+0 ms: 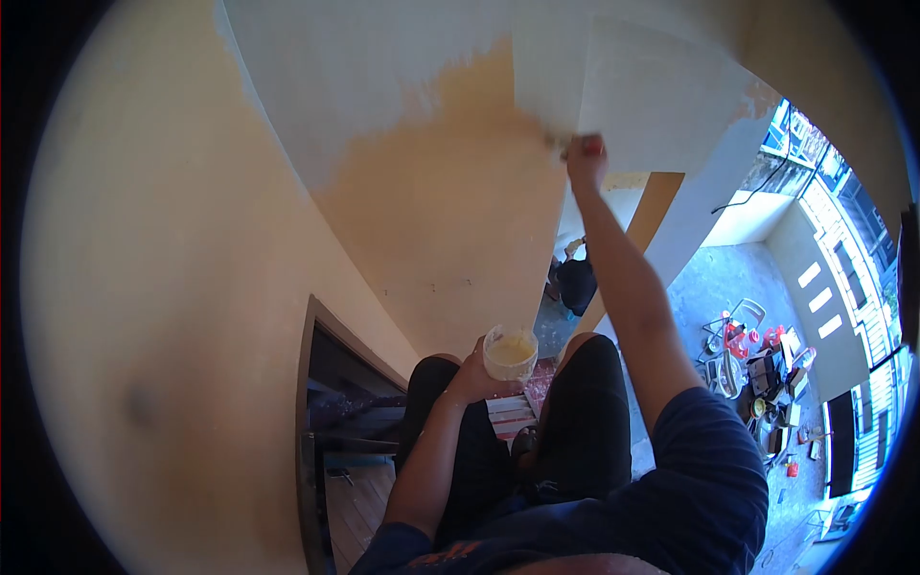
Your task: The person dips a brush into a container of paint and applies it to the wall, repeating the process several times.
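My left hand (468,377) is wrapped around a clear plastic cup (510,354) of cream-coloured paint, held upright above my knees. Stretched far up and forward, my right hand (586,167) grips a paintbrush (559,143) with some red on it, partly smeared by motion. The brush head overlaps the right edge of the wall (441,230) in front of me. That wall is tan in its lower part, with a ragged upper border against a pale grey area (374,67).
A dark-framed opening (321,412) is at lower left. Below my legs are red and white slats (511,419). Another person (575,284) in dark clothing is beyond the wall's edge. Far below right, a cluttered pile (762,374) of chairs, boxes and containers covers part of the floor.
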A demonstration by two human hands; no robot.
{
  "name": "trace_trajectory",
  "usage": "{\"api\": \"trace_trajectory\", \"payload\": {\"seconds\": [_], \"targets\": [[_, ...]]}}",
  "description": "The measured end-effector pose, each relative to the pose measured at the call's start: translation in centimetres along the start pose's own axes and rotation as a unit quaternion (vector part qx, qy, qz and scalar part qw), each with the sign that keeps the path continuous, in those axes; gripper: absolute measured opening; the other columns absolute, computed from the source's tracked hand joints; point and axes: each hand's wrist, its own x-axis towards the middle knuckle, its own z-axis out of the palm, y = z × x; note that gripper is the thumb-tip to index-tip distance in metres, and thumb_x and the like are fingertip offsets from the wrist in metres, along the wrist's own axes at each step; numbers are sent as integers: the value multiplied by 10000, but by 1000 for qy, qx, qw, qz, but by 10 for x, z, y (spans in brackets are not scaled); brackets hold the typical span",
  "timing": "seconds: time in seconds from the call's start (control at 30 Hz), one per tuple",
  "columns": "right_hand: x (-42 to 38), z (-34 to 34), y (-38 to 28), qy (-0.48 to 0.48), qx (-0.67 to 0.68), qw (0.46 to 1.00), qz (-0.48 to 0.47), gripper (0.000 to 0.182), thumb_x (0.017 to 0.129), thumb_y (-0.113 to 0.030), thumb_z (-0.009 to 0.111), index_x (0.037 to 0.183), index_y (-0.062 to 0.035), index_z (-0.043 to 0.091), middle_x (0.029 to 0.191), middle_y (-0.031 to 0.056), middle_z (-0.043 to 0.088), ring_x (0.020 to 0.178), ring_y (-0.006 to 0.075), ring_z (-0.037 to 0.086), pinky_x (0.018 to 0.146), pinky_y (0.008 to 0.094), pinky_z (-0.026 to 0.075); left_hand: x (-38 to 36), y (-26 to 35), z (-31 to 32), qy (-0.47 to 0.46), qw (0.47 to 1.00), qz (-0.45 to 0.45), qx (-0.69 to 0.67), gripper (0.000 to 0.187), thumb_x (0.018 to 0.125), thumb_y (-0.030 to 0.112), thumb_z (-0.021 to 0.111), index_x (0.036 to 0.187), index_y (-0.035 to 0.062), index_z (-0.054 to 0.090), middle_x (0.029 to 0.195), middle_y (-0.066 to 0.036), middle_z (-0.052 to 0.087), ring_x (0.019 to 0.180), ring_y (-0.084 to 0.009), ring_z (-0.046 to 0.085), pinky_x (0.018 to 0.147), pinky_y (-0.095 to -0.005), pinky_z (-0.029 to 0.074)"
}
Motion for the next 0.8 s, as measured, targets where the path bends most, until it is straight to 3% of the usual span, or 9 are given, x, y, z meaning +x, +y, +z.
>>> {"api": "trace_trajectory", "payload": {"seconds": [0.13, 0.2, 0.33, 0.4, 0.53, 0.63, 0.7, 0.77, 0.8], "targets": [[43, -8, -85, 8, 54, 998, -23, 139, 847, -175, 620, 815, -53, 562, 637, 97, 645, 599, 189, 654, 581, 334, 532, 0, 8, 0, -2, 1000, -3, -17, 1065, 541, 197, 939, 1403, 13, 340, 1356, -102, 505, 1291, -224, 464, 1092, -383, 359], [42, -13, -104, -56, 283, 957, -32, 85, 883, -123, 576, 903, -47, 546, 770, 78, 657, 630, 180, 659, 577, 293, 547, -2, 12, -1, -2, 1000, 2, -5, 1067, 541, 195, 939, 1403, 11, 339, 1352, -103, 509, 1289, -224, 467, 1091, -381, 359], [4, -13, -43, -64, 215, 972, -74, 85, 911, -106, 594, 878, -44, 545, 720, 59, 629, 626, 130, 617, 549, 259, 510, 1, 3, -2, -2, 1000, 4, -13, 1065, 537, 201, 940, 1399, 9, 343, 1344, -107, 518, 1283, -223, 474, 1091, -381, 360], [-38, -28, 6, -50, 74, 986, -137, 112, 899, -128, 625, 856, -47, 561, 674, 39, 599, 616, 109, 588, 538, 277, 467, 0, 3, -2, -6, 1000, 3, -15, 1063, 539, 208, 939, 1400, 12, 347, 1347, -108, 515, 1287, -225, 470, 1091, -382, 360], [-101, -48, 59, -86, 40, 995, -27, 129, 897, -147, 627, 855, -48, 557, 644, 46, 588, 576, 111, 571, 520, 288, 467, 1, 0, -1, 3, 999, -1, 37, 1053, 553, 228, 935, 1406, 17, 355, 1361, -111, 502, 1301, -231, 454, 1092, -385, 356], [-86, -36, 30, -95, 143, 985, 17, 132, 890, -158, 629, 859, -48, 564, 656, 52, 604, 593, 115, 577, 545, 289, 474, 2, -6, -1, 3, 999, 38, 28, 1067, 559, 303, 926, 1408, 12, 349, 1354, -138, 509, 1293, -252, 468, 1081, -389, 370], [-51, -25, -25, -72, 51, 991, -96, 146, 884, -174, 638, 860, -46, 572, 673, 57, 621, 619, 119, 588, 578, 290, 481, -1, 2, 0, 1, 1000, 16, 20, 1089, 556, 369, 918, 1406, 10, 341, 1349, -162, 516, 1280, -270, 489, 1068, -394, 386], [-11, -5, -92, -31, 63, 982, -173, 155, 871, -186, 663, 865, -48, 593, 693, 56, 632, 648, 117, 596, 605, 290, 492, 0, 2, -2, 0, 1000, 21, 15, 1087, 556, 369, 917, 1405, 8, 340, 1347, -162, 518, 1280, -273, 490, 1069, -395, 386], [15, 12, -112, -59, 173, 969, -165, 156, 872, -187, 677, 876, -51, 601, 701, 48, 638, 655, 112, 600, 606, 288, 498, 1, 2, -3, -1, 1000, 27, 12, 1086, 557, 369, 916, 1404, 7, 340, 1346, -162, 519, 1280, -275, 490, 1069, -397, 386]]}}
